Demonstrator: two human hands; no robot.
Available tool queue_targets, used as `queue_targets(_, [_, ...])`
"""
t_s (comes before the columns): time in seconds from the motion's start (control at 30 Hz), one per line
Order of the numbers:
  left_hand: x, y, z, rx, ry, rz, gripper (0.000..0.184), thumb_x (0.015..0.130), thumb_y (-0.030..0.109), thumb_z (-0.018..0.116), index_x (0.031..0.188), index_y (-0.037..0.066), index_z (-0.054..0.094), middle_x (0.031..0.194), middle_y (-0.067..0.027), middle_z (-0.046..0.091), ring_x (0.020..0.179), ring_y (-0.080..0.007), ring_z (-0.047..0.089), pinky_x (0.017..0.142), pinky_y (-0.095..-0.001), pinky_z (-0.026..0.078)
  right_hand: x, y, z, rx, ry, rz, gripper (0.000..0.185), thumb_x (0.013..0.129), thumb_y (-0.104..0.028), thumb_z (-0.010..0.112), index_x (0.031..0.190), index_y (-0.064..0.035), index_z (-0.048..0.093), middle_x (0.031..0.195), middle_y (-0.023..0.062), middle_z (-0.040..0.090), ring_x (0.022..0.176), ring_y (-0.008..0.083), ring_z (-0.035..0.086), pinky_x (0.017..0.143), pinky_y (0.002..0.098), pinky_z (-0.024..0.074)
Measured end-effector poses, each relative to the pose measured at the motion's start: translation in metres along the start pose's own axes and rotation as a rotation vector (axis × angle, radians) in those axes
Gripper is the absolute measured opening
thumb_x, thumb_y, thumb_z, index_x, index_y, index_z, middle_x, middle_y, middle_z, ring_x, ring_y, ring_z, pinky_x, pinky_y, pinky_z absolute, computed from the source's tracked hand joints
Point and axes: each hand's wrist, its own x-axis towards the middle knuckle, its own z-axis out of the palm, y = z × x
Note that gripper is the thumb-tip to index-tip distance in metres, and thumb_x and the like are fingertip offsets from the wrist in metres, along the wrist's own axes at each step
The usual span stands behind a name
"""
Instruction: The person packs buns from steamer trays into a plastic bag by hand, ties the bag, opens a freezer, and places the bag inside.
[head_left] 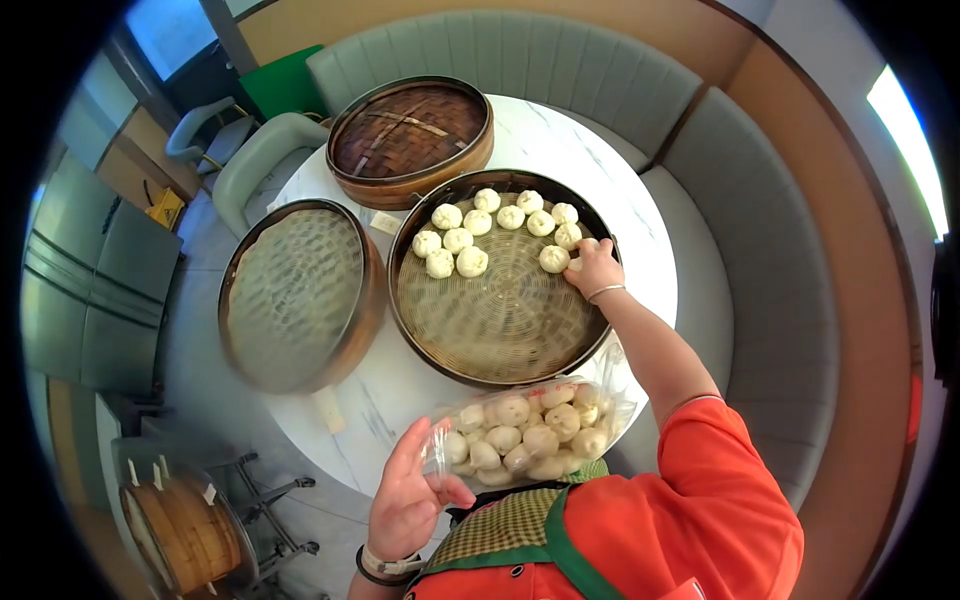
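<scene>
My right hand [600,270] reaches over the right side of a round bamboo steamer [490,320], its fingers closed round a small white bun [575,264] that they mostly cover. Several pleated buns [472,261] sit in the back half of this steamer, on a woven base. My left hand [405,500] is beside the left end of a clear plastic bag [525,430] full of pale buns, fingers and thumb apart. Whether it touches the plastic, I cannot tell. The bag lies at the table's near edge, in front of the steamer.
A second steamer [300,290] with a pale liner is at the table's left. Behind stands a steamer with a dark woven lid [410,130]. The round marble-look table [640,220] is ringed by a grey bench [770,280]. More steamers [185,530] rest on a wheeled stand at lower left.
</scene>
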Motion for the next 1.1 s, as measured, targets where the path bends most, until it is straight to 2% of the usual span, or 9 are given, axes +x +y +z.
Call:
queue_targets(0.1, [-0.001,0.0,-0.001,0.016,0.004,-0.013,0.085,0.071,0.014,0.06,0.138,0.002,0.01,0.141,-0.0194,0.019,0.084,-0.0313,0.058,0.071,-0.0373,0.048,0.013,-0.005,-0.013,0.085,0.041,0.069,0.054,0.066,-0.037,0.066,0.113,-0.0138,0.052,0.113,0.018,0.046,0.089,0.0311,0.058,0.081,0.0351,0.047])
queue_targets(0.17, [0.001,0.001,-0.003,0.028,0.002,-0.02,0.085,0.071,0.014,0.061,0.138,0.002,0.01,0.141,-0.0194,0.019,0.083,-0.0313,0.058,0.071,-0.0374,0.048,0.023,0.002,-0.04,0.2,-0.225,0.024,0.055,0.065,-0.038,0.067,0.111,-0.0124,0.053,0.103,0.0173,0.056,0.092,0.0283,0.058,0.082,0.034,0.0469])
queue_targets(0.23, [0.003,0.001,-0.002,0.045,-0.005,-0.028,0.085,0.071,0.015,0.061,0.138,0.002,0.01,0.14,-0.0194,0.019,0.083,-0.0312,0.058,0.071,-0.0374,0.048,0.034,0.009,-0.038,0.272,-0.241,0.002,0.058,0.064,-0.04,0.068,0.111,-0.0115,0.053,0.092,0.0163,0.061,0.093,0.0269,0.058,0.082,0.0346,0.0469])
queue_targets(0.37, [0.005,0.002,0.002,0.03,0.012,-0.028,0.085,0.071,0.015,0.061,0.138,0.002,0.012,0.14,-0.0203,0.02,0.082,-0.0315,0.059,0.07,-0.0372,0.048,0.014,-0.008,-0.027,0.047,-0.174,0.071,0.067,0.061,-0.039,0.068,0.12,-0.0133,0.049,0.121,0.0231,0.045,0.106,0.0345,0.05,0.092,0.0387,0.0414])
queue_targets(0.53, [0.006,0.003,0.002,0.029,0.026,-0.033,0.085,0.071,0.014,0.061,0.138,0.002,0.011,0.14,-0.0209,0.02,0.082,-0.0318,0.059,0.07,-0.037,0.048,0.012,0.009,-0.007,-0.003,-0.191,-0.104,0.08,0.062,-0.043,0.071,0.129,-0.0205,0.034,0.121,0.0203,0.037,0.099,0.0336,0.053,0.086,0.0388,0.0449])
queue_targets(0.7, [0.007,0.002,0.002,0.008,0.008,-0.008,0.085,0.071,0.013,0.06,0.138,0.001,0.01,0.14,-0.0211,0.02,0.083,-0.0318,0.059,0.071,-0.0366,0.048,-0.015,-0.006,0.0,-0.135,-0.004,-0.045,0.072,0.066,-0.043,0.069,0.126,-0.0193,0.036,0.121,0.0177,0.035,0.093,0.0331,0.057,0.081,0.0395,0.0471])
queue_targets(0.83, [0.003,0.002,0.001,0.015,0.02,-0.004,0.084,0.071,0.013,0.059,0.138,0.001,0.01,0.14,-0.0212,0.019,0.083,-0.0316,0.059,0.07,-0.0365,0.048,0.007,0.004,0.0,0.081,0.006,-0.059,0.047,0.07,-0.035,0.064,0.109,-0.0113,0.054,0.113,0.0179,0.046,0.091,0.0328,0.057,0.08,0.0342,0.0471])
queue_targets(1.0, [0.0,0.002,0.002,0.036,0.017,-0.005,0.083,0.072,0.013,0.059,0.138,0.001,0.009,0.14,-0.0213,0.019,0.083,-0.0313,0.059,0.071,-0.0362,0.048,0.044,0.022,-0.066,0.838,-0.442,0.131,0.048,0.077,-0.04,0.062,0.108,-0.0039,0.057,0.097,0.0105,0.061,0.093,0.0192,0.056,0.079,0.0304,0.0452])
queue_targets(1.1, [0.002,0.002,0.004,0.04,0.011,0.002,0.083,0.072,0.014,0.059,0.138,0.001,0.01,0.14,-0.0209,0.02,0.083,-0.0313,0.058,0.071,-0.0353,0.047,0.045,0.031,-0.091,1.307,-0.333,0.419,0.045,0.078,-0.039,0.062,0.107,-0.0052,0.055,0.092,0.0116,0.059,0.068,0.0162,0.059,0.056,0.0267,0.0512])
